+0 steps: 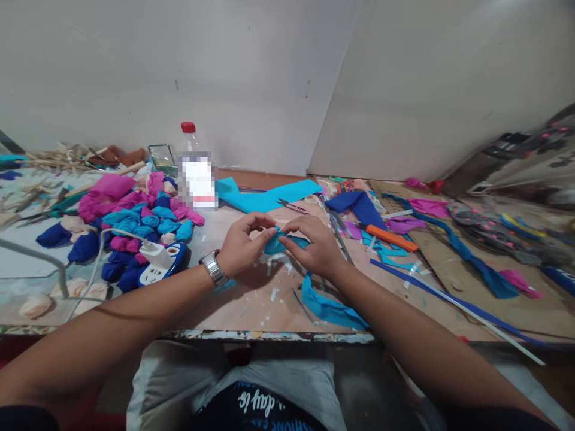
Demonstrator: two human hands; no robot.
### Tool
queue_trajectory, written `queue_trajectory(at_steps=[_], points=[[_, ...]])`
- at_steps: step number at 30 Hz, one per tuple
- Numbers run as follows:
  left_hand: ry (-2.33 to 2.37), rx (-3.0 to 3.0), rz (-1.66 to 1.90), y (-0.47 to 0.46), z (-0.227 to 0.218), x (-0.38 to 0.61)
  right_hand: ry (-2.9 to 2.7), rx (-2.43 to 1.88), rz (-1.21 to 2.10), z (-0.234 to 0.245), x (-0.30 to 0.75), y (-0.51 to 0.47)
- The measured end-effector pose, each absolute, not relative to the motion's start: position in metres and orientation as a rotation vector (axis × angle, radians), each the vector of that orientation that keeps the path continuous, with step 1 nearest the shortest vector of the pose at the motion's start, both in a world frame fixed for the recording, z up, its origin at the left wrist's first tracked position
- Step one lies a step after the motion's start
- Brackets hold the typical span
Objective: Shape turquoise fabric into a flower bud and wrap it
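Observation:
A turquoise crepe paper strip is bunched between my two hands above the middle of the table. My left hand, with a metal watch on its wrist, pinches the strip from the left with thumb and fingers. From the right, my right hand grips the same paper. What looks like the strip's loose end trails onto the table under my right forearm. Just beyond my hands lies a wide, flat turquoise paper piece, with small scissors at its edge.
Left are a pile of pink and blue paper flowers, a power strip with a white plug, and a red-capped bottle. Right lie an orange cutter, dark blue paper, paper strips and cardboard. A wall stands behind.

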State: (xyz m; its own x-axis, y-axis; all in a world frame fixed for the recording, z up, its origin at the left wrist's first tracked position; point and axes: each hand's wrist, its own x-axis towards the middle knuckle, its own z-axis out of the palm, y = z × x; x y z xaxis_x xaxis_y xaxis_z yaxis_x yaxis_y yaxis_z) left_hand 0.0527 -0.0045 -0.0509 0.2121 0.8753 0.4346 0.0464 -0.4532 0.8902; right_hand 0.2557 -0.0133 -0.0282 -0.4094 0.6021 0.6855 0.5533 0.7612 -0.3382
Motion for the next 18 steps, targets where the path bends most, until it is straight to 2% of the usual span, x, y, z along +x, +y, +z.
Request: queue_trajectory(at_steps=[18], points=[[0.902, 1.754, 1.271, -0.0093, -0.0454, 0.0521, -2.057, -0.863, 0.068, -0.0304, 0.2554, -0.0136]])
